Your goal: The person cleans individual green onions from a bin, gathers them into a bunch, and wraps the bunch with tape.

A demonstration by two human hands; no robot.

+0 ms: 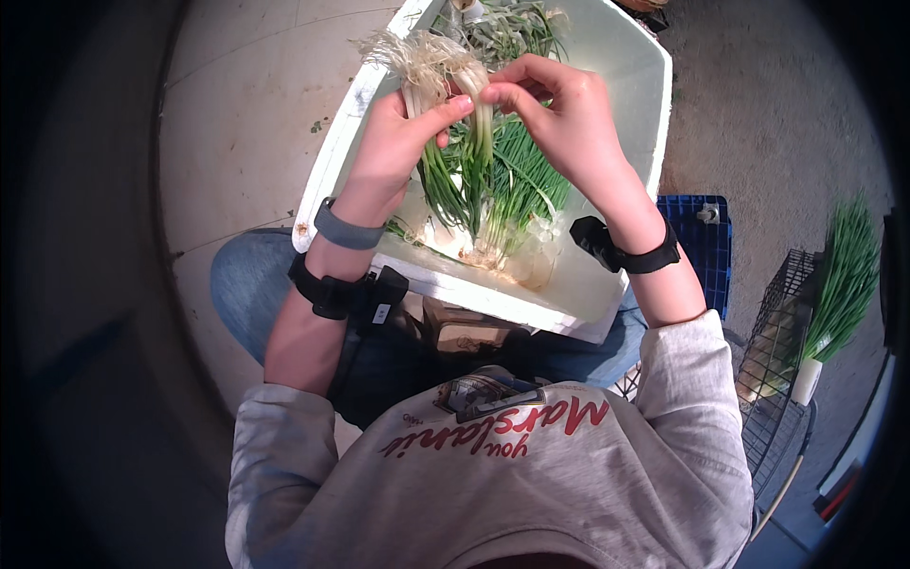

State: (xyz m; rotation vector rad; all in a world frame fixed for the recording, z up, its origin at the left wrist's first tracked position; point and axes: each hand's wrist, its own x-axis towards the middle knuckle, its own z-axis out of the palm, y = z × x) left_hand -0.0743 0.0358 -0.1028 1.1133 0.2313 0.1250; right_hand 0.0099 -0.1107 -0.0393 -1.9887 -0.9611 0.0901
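My left hand [405, 139] grips a bunch of spring onions [482, 131] near the white stems, with the pale roots pointing away from me and the green leaves hanging down. The thumb and fingertips of my right hand [561, 107] are pinched together at the edge of the same stems; whether a stem is between them is hard to see. Below both hands is a white foam box [341, 149]. Inside it lies a pile of more spring onions [530, 167], roots toward me, with thin peeled skins [537, 249] beside them.
Wilted leaf scraps [498, 35] heap at the box's far end. A blue plastic crate [700, 242] stands to the right. Farther right, a black wire basket [771, 334] holds green-leaved spring onions [842, 277]. A cardboard box [476, 334] sits under the foam box's near edge.
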